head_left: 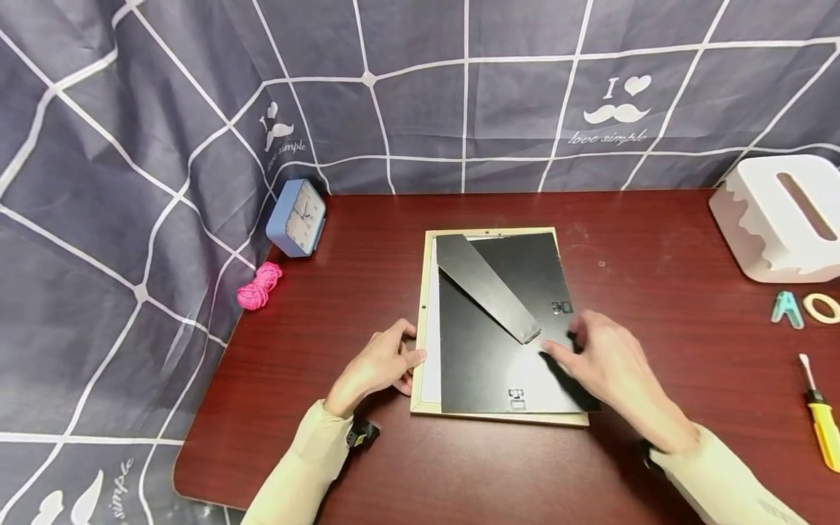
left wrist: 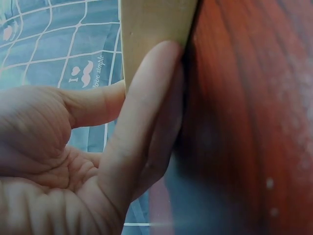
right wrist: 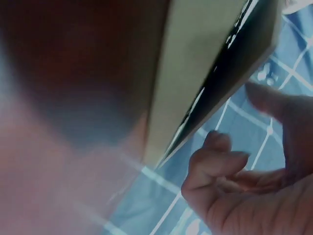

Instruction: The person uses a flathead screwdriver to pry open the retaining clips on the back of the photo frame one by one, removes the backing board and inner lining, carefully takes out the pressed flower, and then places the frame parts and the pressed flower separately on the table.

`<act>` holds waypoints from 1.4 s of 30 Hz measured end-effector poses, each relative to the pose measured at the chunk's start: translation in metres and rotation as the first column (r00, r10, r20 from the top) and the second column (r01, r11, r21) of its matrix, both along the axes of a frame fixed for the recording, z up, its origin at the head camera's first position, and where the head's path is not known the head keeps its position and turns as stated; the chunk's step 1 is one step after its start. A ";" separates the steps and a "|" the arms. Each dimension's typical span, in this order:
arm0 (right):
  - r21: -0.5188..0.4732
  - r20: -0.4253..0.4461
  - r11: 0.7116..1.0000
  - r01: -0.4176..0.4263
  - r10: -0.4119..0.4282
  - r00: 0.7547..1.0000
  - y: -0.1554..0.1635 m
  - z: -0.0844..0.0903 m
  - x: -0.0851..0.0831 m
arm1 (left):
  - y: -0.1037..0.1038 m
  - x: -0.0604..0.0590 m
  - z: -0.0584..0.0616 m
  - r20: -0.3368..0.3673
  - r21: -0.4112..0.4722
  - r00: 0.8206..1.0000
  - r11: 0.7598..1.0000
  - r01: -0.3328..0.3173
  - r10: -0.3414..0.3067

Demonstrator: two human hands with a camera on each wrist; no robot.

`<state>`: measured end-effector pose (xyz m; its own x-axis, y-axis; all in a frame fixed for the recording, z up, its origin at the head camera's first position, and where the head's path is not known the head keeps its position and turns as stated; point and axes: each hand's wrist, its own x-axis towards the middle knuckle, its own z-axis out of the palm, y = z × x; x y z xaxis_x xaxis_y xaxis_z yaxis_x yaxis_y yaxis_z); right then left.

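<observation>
A light wood picture frame [head_left: 417,364] lies face down on the table, with a strip of white sheet [head_left: 431,368] showing along its left side. Over it sits a black backing board [head_left: 479,364], skewed so its lower right corner overhangs the frame. The board carries a grey easel leg [head_left: 488,288] and two small metal hangers. My left hand [head_left: 377,362] pinches the frame's left side, thumb at the top edge and fingers along the outer side. Above the board's right part hovers my right hand [head_left: 607,357], its thumb and bent fingers apart with nothing between them.
A blue clock [head_left: 298,219] and pink yarn [head_left: 259,286] are at the left. A white tissue box [head_left: 781,219], a teal clip [head_left: 787,310], a cream ring [head_left: 822,308] and a yellow screwdriver [head_left: 823,430] are at the right. Curtain [head_left: 420,109] hangs behind.
</observation>
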<state>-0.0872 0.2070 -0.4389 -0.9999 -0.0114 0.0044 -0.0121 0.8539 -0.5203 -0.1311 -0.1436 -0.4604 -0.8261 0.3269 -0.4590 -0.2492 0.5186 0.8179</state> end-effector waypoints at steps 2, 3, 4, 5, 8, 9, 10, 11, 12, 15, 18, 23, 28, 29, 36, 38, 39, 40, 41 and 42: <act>-0.016 0.010 0.998 0.059 -0.058 0.998 0.012 -0.003 0.017 | 0.000 0.000 0.000 0.002 0.003 1.000 1.000 -0.002 0.002; -0.024 0.032 0.997 0.078 -0.077 0.997 0.017 -0.004 0.025 | 0.000 0.000 0.000 0.001 0.002 1.000 1.000 -0.005 0.005; -0.036 0.067 0.995 0.093 -0.091 0.994 0.020 -0.006 0.032 | 0.000 0.000 0.001 0.000 0.002 1.000 1.000 -0.008 0.008; -0.057 0.113 0.993 0.103 -0.096 0.989 0.023 -0.008 0.038 | -0.001 -0.001 0.001 -0.002 0.000 1.000 1.000 -0.011 0.011; -0.157 0.278 0.980 0.124 -0.076 0.957 0.026 -0.013 0.049 | -0.003 -0.001 0.002 -0.008 -0.009 1.000 1.000 -0.018 0.018; -0.202 0.322 0.969 0.141 -0.070 0.944 0.026 -0.015 0.051 | -0.003 -0.002 0.002 -0.009 -0.011 1.000 1.000 -0.017 0.017; -0.256 0.362 0.953 0.164 -0.063 0.930 0.026 -0.016 0.052 | -0.003 -0.002 0.001 -0.009 -0.013 1.000 1.000 -0.017 0.017; -0.307 0.395 0.932 0.193 -0.059 0.917 0.025 -0.018 0.053 | -0.003 -0.002 0.001 -0.009 -0.014 1.000 1.000 -0.016 0.016; -0.353 0.422 0.910 0.219 -0.054 0.905 0.025 -0.019 0.054 | -0.003 -0.002 0.000 -0.009 -0.013 1.000 1.000 -0.014 0.014; -0.478 0.466 0.828 0.294 -0.045 0.884 0.025 -0.022 0.056 | -0.002 -0.003 -0.002 -0.006 -0.008 1.000 1.000 -0.008 0.008; -0.569 0.467 0.749 0.340 -0.046 0.883 0.024 -0.024 0.059 | -0.001 -0.003 -0.003 -0.001 -0.005 1.000 1.000 -0.006 0.006; -0.674 0.435 0.623 0.398 -0.101 0.895 0.026 -0.028 0.062 | -0.001 -0.002 -0.002 0.001 -0.013 1.000 1.000 -0.007 0.007; -0.726 0.446 0.525 0.445 -0.134 0.885 0.036 -0.028 0.066 | -0.001 -0.001 -0.001 0.005 -0.028 1.000 1.000 -0.006 0.006; -0.734 0.446 0.509 0.450 -0.138 0.884 0.039 -0.028 0.067 | -0.001 -0.001 0.000 0.007 -0.031 1.000 1.000 -0.008 0.008; -0.811 0.349 0.442 0.383 -0.160 0.924 0.061 -0.027 0.072 | -0.001 0.000 0.002 0.013 -0.038 1.000 0.999 -0.014 0.015; -0.821 0.326 0.436 0.370 -0.174 0.929 0.070 -0.026 0.071 | -0.002 0.000 0.001 0.013 -0.040 1.000 0.999 -0.013 0.014; -0.825 0.320 0.429 0.367 -0.181 0.930 0.074 -0.025 0.071 | -0.002 0.001 0.001 0.012 -0.043 1.000 0.999 -0.013 0.013; -0.826 0.318 0.426 0.371 -0.192 0.928 0.079 -0.024 0.070 | -0.002 0.001 0.001 0.011 -0.047 1.000 0.999 -0.012 0.013; -0.824 0.316 0.424 0.375 -0.205 0.926 0.084 -0.023 0.070 | -0.002 0.001 0.001 0.010 -0.051 1.000 0.999 -0.011 0.012; -0.827 0.319 0.411 0.383 -0.217 0.923 0.089 -0.023 0.069 | -0.002 0.002 0.001 0.007 -0.054 1.000 0.999 -0.009 0.009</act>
